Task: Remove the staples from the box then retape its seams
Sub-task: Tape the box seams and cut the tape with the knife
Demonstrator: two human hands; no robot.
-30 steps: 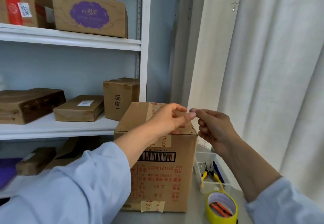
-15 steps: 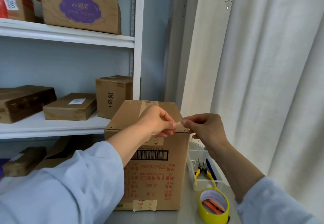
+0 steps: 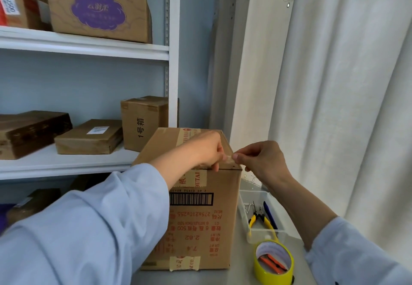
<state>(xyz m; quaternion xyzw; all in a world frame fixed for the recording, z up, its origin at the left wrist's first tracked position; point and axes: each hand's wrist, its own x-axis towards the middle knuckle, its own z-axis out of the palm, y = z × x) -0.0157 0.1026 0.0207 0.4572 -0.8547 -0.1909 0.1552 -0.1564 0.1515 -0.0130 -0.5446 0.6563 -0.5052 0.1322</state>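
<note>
A tall cardboard box [image 3: 196, 197] stands upright on a pale grey counter [image 3: 238, 260], its printed text upside down and a barcode on the near face. Strips of printed tape run over the top seam and down the front, with another strip at the bottom edge. Above the box's near right top corner, the left hand [image 3: 205, 150] and the right hand [image 3: 260, 159] meet; both have curled fingers and together pinch a small clear piece of tape [image 3: 227, 158] between their fingertips, the left hand's grip resting against the box's top edge. Both arms wear light blue sleeves. To the right of the box, on the counter, sits a clear plastic tray [image 3: 256, 193] holding yellow-handled pliers [image 3: 258, 217] and a blue pen [image 3: 270, 215]. Nearer than the tray, a yellow tape roll [image 3: 275, 262] stands on the counter with something orange inside its core. Left of and behind the box rises a white shelf unit [image 3: 84, 48]; it carries 3 brown boxes on the shelf level with the box's top and more cartons above, 1 of them with a purple label. A white curtain [image 3: 334, 84] hangs behind and to the right of the box.
</note>
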